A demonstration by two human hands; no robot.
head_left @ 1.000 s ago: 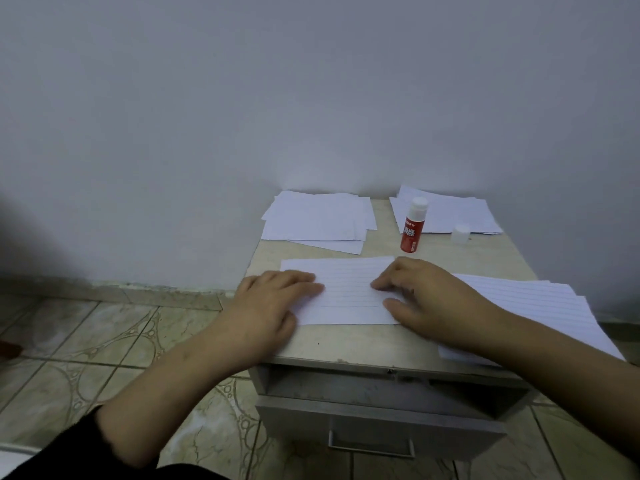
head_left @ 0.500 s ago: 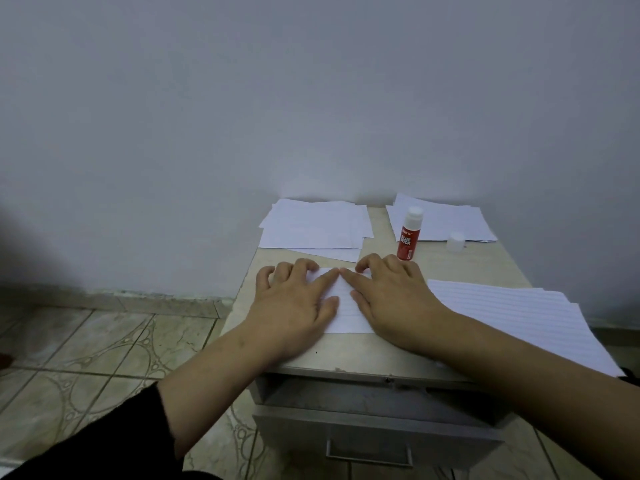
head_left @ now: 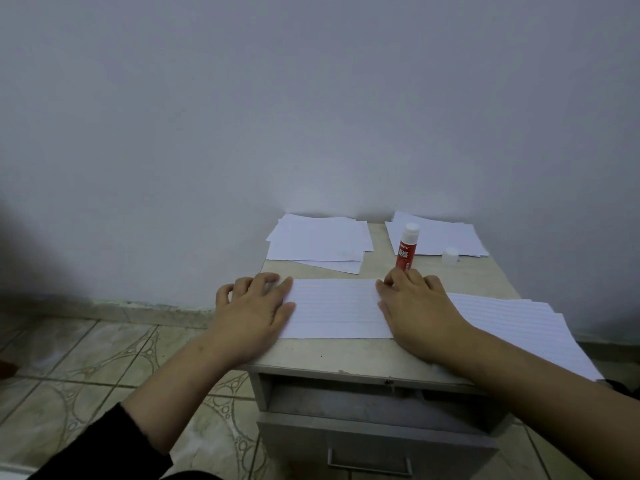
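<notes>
A folded sheet of lined white paper (head_left: 334, 308) lies flat on the small beige table (head_left: 346, 358). My left hand (head_left: 252, 308) presses on its left end with fingers spread. My right hand (head_left: 415, 306) presses flat on its right end. Between the two hands the lined strip lies bare. Just beyond my right fingers a red glue stick (head_left: 406, 252) stands upright without its cap. Its white cap (head_left: 451, 255) sits apart to the right.
A stack of white sheets (head_left: 320, 242) lies at the table's back left, another stack (head_left: 440, 237) at the back right. Lined sheets (head_left: 526, 329) lie under my right forearm and overhang the right edge. A drawer (head_left: 374, 441) stands slightly open below. Tiled floor on the left.
My hands were together at the middle of the folded sheet half a second ago. They have slid apart along it, left hand to the left end, right hand to the right end.
</notes>
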